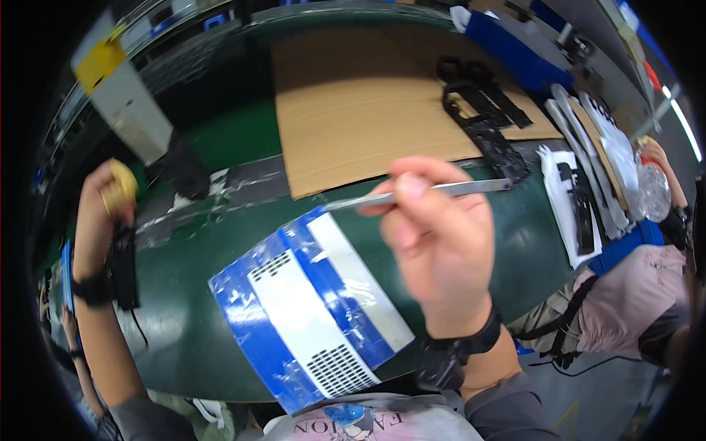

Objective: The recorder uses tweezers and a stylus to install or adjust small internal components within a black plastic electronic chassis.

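My right hand [445,242] is closed around metal tweezers [471,188], their thin tips pointing left over the upper corner of a blue board [246,316]. Two white label sheets [301,312] lie on that board, one with rows of small black rectangles at both ends. Away at the left, my left hand [95,202] is raised with its fingers closed on a small yellow object [120,187]; motion blur hides its exact kind. Below that hand lies a long black part [125,268] on the table.
A cardboard sheet [353,110] covers the far side of the green table [184,323]. Black plastic frames [489,121] rest at its right end. Further right are white-wrapped parts [570,206] and a blue bin [515,48]. A co-worker sits at the right; a grey post [129,110] stands far left.
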`<act>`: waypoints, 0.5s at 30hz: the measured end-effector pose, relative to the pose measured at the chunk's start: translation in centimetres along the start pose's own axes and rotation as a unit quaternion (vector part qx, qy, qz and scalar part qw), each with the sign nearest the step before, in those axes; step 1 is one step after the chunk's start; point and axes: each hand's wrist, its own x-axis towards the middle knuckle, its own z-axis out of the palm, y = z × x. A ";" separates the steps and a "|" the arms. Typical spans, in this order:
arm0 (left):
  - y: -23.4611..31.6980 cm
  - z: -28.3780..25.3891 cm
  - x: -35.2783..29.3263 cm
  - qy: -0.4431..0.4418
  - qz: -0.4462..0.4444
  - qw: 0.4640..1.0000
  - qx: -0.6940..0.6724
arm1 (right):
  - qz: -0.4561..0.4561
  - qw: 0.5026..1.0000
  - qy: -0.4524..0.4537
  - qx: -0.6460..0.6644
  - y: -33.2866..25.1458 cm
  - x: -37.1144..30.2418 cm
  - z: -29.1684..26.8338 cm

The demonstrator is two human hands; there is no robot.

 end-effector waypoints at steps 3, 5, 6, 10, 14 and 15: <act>6.1 10.8 -0.9 -0.316 0.013 0.948 0.032 | 0.014 1.000 -0.021 0.003 -1.2 -0.8 0.3; 8.5 17.4 2.2 -0.337 0.255 0.889 0.178 | -0.005 1.000 -0.015 0.001 -1.8 -0.6 -0.7; 9.2 20.3 3.5 -0.290 0.277 0.906 0.137 | -0.020 1.000 -0.017 0.000 -2.1 -0.8 -0.7; 13.0 32.0 10.5 -0.119 0.225 0.946 0.199 | -0.116 0.989 -0.085 0.038 -3.0 -0.7 -1.6; 15.0 38.8 12.8 -0.184 0.102 0.972 0.109 | -0.154 0.983 -0.090 0.038 -3.8 -0.3 -3.0; 14.9 39.2 13.6 -0.184 0.099 0.972 0.108 | -0.144 0.986 -0.076 0.039 -3.9 -0.2 -2.8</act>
